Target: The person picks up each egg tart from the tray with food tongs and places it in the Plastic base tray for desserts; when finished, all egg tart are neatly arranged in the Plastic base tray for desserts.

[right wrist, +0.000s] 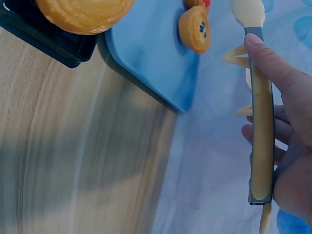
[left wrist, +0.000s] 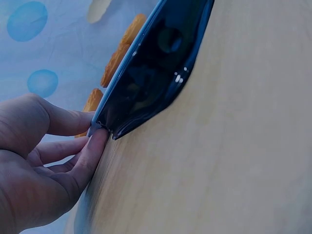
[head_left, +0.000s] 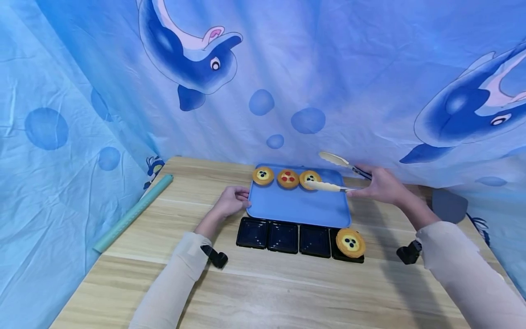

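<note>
My left hand point(head_left: 231, 201) pinches the left edge of a blue tray point(head_left: 296, 208), thumb and fingers on either side of its rim in the left wrist view. Across the tray's back stand three tarts: one with dark berries point(head_left: 263, 175), one with red pieces point(head_left: 288, 178) and another dark-berry tart point(head_left: 309, 177). In my right hand point(head_left: 383, 185) is a pair of food tongs point(right wrist: 262, 131) with cream tips. Their arms are spread apart, and the near tip overlaps the rightmost tart in the head view. A larger berry tart point(head_left: 350, 243) sits in the rightmost black dish.
In front of the tray is a row of square black dishes point(head_left: 283, 237). A green roll point(head_left: 133, 212) lies along the table's left edge. At the right stands a grey object point(head_left: 449, 205). A blue dolphin-print curtain point(head_left: 287, 82) hangs behind the wooden table point(head_left: 263, 292).
</note>
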{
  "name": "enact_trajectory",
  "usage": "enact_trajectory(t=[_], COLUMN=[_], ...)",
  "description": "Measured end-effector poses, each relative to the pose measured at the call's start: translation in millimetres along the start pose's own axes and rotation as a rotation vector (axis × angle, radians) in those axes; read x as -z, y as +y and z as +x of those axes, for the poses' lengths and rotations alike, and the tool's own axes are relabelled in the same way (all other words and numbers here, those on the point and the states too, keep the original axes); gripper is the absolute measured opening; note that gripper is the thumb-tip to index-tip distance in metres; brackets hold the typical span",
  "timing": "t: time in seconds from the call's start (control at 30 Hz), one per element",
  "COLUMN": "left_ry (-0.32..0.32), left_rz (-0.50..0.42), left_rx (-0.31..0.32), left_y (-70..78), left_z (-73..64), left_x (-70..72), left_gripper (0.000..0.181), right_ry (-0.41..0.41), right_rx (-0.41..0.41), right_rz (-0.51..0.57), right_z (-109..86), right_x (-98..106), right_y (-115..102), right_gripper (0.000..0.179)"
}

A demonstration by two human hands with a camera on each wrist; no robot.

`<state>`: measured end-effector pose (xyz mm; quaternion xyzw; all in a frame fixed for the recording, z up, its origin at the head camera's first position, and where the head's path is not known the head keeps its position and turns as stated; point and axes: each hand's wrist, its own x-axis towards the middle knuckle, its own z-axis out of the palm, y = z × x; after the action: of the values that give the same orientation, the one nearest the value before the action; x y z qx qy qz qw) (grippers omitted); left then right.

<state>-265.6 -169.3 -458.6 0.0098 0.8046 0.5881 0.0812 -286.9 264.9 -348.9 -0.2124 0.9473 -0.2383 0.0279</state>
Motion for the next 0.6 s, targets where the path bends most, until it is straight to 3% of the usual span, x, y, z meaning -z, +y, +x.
enact_trajectory(t=[0.27,0.6], left_ry=[0.000,-0.002], left_rz=[0.014,0.012], left_rx=[-0.013,-0.011], left_y=[-1.6,-0.3], left_z=[2.7,-0.4], left_x=[0.9,0.0], left_gripper=[0.044,0.044], right_ry=[-0.006,-0.046], right_rx=[0.027,-0.017], right_rz=[-0.010,-0.029], right_z=[11.1,19.7], right_x=[-13.4,-32.4], right_y=[7.4,18.4], right_gripper=[0.100,0.097])
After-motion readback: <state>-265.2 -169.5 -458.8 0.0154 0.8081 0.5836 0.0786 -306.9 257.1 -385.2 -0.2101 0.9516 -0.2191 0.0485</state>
